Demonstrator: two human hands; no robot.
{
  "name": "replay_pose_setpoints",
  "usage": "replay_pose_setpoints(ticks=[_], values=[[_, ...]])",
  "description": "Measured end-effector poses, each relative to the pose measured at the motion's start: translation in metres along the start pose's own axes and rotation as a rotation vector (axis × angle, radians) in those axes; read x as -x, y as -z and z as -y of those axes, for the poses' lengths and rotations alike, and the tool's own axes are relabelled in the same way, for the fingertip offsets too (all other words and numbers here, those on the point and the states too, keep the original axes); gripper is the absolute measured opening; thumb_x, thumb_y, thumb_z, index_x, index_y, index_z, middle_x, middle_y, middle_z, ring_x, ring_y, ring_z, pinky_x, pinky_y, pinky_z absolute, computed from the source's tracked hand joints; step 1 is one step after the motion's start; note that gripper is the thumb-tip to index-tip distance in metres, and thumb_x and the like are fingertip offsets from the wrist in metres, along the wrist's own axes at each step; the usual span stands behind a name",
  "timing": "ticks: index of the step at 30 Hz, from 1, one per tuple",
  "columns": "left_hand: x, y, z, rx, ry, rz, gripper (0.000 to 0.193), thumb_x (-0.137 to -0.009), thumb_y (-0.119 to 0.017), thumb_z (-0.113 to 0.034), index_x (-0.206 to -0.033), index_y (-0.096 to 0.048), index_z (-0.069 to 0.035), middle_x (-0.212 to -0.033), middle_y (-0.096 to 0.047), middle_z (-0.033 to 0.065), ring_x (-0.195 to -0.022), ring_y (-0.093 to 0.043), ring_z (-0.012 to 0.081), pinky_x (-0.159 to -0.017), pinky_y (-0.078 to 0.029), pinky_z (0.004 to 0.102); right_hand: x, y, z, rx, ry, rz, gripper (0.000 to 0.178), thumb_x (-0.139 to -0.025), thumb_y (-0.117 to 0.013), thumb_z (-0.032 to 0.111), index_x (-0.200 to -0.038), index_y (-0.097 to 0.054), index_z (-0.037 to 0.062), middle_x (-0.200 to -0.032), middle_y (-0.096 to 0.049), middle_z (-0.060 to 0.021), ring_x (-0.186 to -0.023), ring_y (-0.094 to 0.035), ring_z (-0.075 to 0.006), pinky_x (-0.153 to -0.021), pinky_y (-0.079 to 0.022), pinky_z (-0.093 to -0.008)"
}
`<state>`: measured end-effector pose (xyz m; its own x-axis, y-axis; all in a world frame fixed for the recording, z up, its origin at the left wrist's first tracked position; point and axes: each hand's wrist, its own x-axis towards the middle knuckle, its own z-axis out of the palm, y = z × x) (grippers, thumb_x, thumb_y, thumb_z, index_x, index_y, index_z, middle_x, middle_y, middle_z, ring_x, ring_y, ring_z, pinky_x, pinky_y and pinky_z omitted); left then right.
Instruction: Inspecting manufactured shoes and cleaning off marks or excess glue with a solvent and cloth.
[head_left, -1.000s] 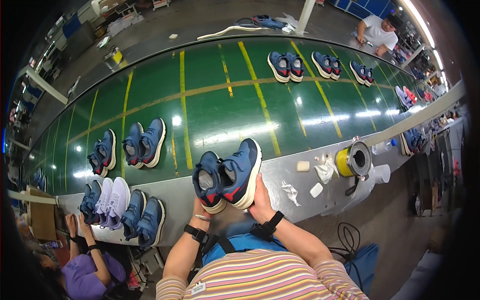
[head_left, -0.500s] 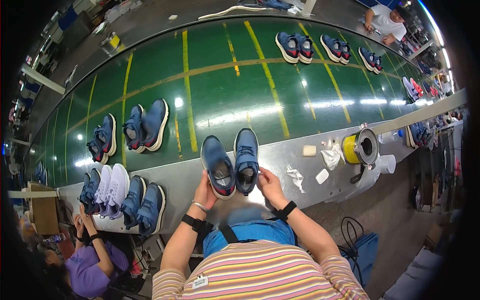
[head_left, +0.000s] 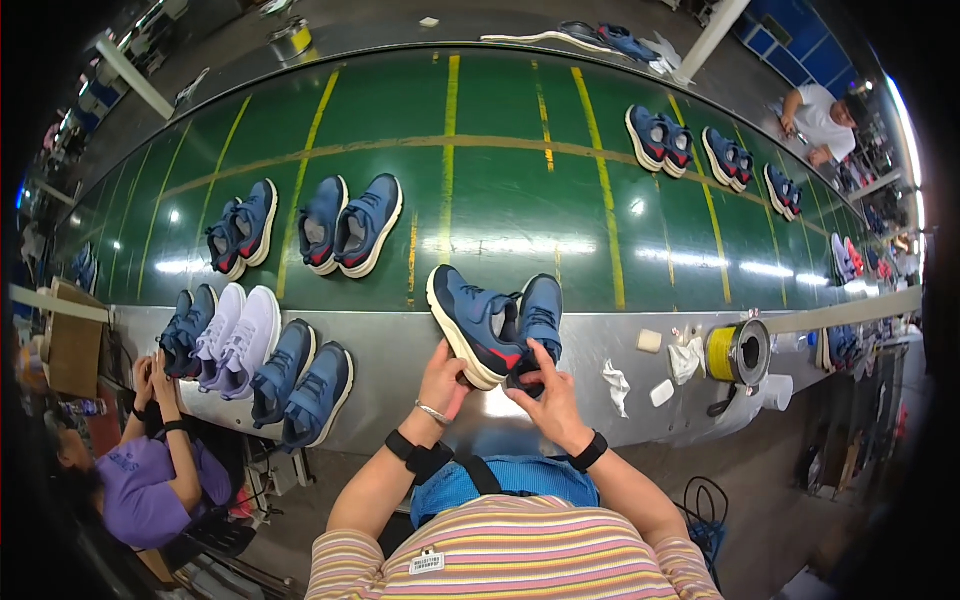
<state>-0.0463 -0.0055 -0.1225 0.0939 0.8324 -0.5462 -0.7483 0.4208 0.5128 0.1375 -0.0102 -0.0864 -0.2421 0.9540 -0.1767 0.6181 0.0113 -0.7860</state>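
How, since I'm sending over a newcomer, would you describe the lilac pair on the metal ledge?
A metal ledge edges the green belt's near side. Near its left end, three pairs of shoes stand in a row. The lilac pair is the middle one, set apart by its pale colour from blue pairs either side.

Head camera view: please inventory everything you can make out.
Held white-soled sneakers: two, blue, in the hands
Flat lined belt: one, green, beyond the bench
Metal bench: one, grey, nearest the person
Belt sneakers: ten, blue, four left, six right; rim ones unclear
Bench sneakers: six, four blue, two lavender, left
Crumpled wipes: two, white, bench right
Small blocks: two, cream and white, beside the wipes
Round hollow can: one, yellow and grey, bench right
Co-workers: two, purple top lower left, white top upper right
Striped top: one, pink and yellow, lower centre
Left hand: one, black wristband, left shoe
Right hand: one, black wristband, right shoe
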Motion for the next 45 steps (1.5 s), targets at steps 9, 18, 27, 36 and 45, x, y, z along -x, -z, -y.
replay_pose_setpoints(ticks=[9, 18, 27, 36, 45], values=[[-0.002, 0.007, 0.008, -0.075, -0.087, -0.062, 0.057, -0.077, -0.036, 0.004, -0.132, -0.028, -0.006, -0.121, -0.046, 0.0104, -0.106, -0.05, 0.0234, -0.085, -0.045, 0.0407, -0.008, -0.004, -0.005, -0.079, -0.051, 0.056, 0.063, -0.07, -0.068, 0.011, -0.125, -0.038, 0.0138, -0.074, -0.063, -0.0068, -0.066, -0.06, -0.0176, -0.07, -0.04, -0.0297], [-0.014, 0.013, 0.019, -0.039, -0.08, -0.037, 0.055, -0.08, -0.055, -0.002, -0.13, -0.031, -0.008, -0.109, -0.049, 0.0057, -0.095, -0.052, 0.0168, -0.083, -0.044, 0.0306, -0.004, 0.0, 0.001, 0.08, -0.024, 0.099, 0.073, -0.069, -0.069, 0.012, -0.132, -0.031, 0.0156, -0.084, -0.063, -0.0077, -0.078, -0.061, -0.0183, -0.082, -0.034, -0.0319], [-0.014, 0.018, 0.018, 0.063, 0.028, 0.092, 0.05, -0.085, -0.052, -0.024, -0.129, -0.027, -0.022, -0.118, -0.046, 0.0064, -0.106, -0.05, 0.0252, -0.082, -0.044, 0.0482, 0.023, 0.052, -0.053, 0.086, -0.026, -0.491, 0.029, -0.075, -0.063, 0.013, -0.103, -0.057, 0.0062, -0.099, -0.058, -0.0104, -0.094, -0.052, -0.0252, -0.084, -0.04, -0.0347], [0.062, -0.012, -0.064, -0.275, -0.005, 0.063, 0.064, -0.068, -0.06, -0.016, -0.125, -0.037, 0.004, -0.116, -0.05, 0.0117, -0.107, -0.051, 0.0221, -0.094, -0.039, 0.0328, 0.026, 0.058, -0.159, 0.054, -0.219, -0.36, 0.014, -0.076, -0.062, 0.012, -0.089, -0.061, 0.0075, -0.081, -0.06, -0.008, -0.074, -0.055, -0.0209, -0.07, -0.042, -0.032], [0.029, -0.095, 0.003, -1.005, 0.671, 0.686, 0.053, -0.091, -0.04, -0.043, -0.123, -0.046, -0.001, -0.107, -0.056, 0.006, -0.095, -0.05, 0.0099, -0.083, -0.04, 0.023, 0.043, 0.171, -0.026, -0.545, 0.044, 0.036, 0.012, -0.077, -0.06, 0.003, -0.089, -0.06, 0.001, -0.081, -0.061, -0.0031, -0.074, -0.056, -0.0108, -0.064, -0.045, -0.0235]])
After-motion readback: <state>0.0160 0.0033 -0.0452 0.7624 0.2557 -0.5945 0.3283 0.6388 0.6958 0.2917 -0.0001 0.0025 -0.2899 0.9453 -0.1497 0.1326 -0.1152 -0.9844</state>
